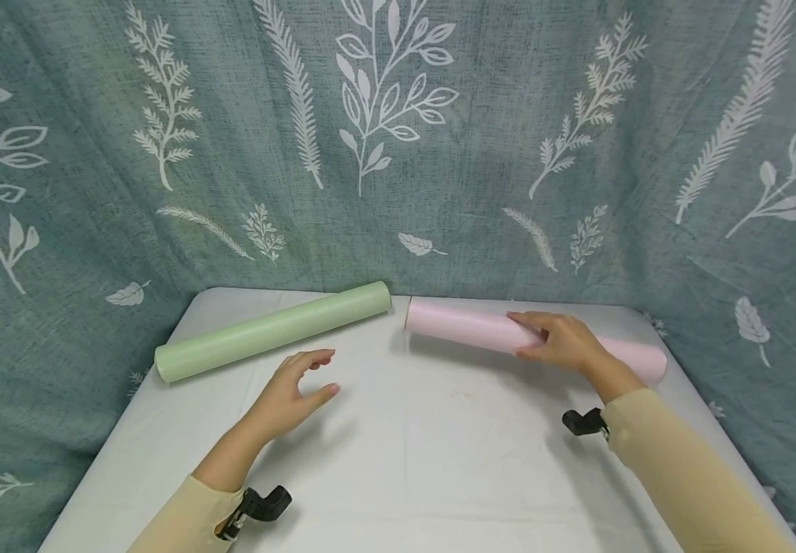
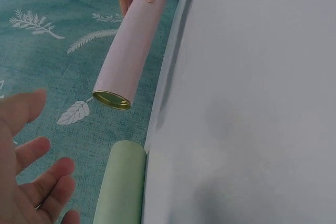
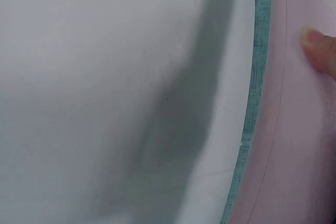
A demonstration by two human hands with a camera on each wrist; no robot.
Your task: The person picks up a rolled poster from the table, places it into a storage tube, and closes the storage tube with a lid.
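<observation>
My right hand (image 1: 558, 340) grips a long pink tube (image 1: 463, 324) around its middle, thumb on the near side. In the right wrist view the thumb (image 3: 320, 51) presses the pink surface. A shadow under the tube shows it raised over the white table. Its left end, seen in the left wrist view, has a gold-coloured rim (image 2: 112, 99). A matching pale green tube (image 1: 273, 330) lies slanted at the table's back left. My left hand (image 1: 286, 398) hovers in front of the green tube, fingers loosely bent and thumb apart, holding nothing.
Both tubes are near the back edge of the white-covered table (image 1: 439, 461). Behind it and at its sides hangs a blue-green curtain (image 1: 481, 138) with white leaf prints. Each sleeved wrist carries a black camera mount (image 1: 266, 503).
</observation>
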